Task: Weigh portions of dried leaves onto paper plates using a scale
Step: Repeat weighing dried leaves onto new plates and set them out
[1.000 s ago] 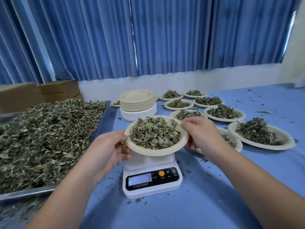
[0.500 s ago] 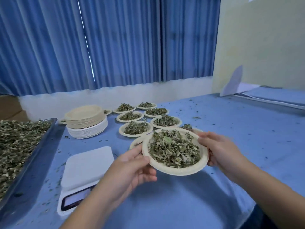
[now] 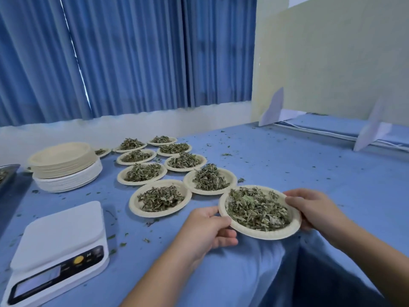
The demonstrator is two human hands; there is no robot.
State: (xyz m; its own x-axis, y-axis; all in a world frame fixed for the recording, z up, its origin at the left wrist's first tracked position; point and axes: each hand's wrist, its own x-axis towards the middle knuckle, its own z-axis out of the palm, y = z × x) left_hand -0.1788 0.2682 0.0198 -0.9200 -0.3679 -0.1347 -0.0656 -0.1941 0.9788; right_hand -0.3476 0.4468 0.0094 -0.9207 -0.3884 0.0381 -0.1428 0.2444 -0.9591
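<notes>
The white scale (image 3: 59, 235) was set well to the left of the fingers of the left hand (image 3: 208, 231). A pale paper plate (image 3: 265, 234), heaped with crumpled grey-green dried leaves (image 3: 256, 209), was gripped at opposite rims by that hand and the right hand (image 3: 314, 209), at the near edge of the blue table (image 3: 287, 173). Beyond the fingertips, filled plates (image 3: 133, 202) were laid in two rows.

We've carried the plate (image 3: 262, 235) off the scale (image 3: 59, 244), rightward and lower, left hand (image 3: 208, 231) and right hand (image 3: 314, 209) gripping; now just beside the row's end plate (image 3: 192, 189).
</notes>
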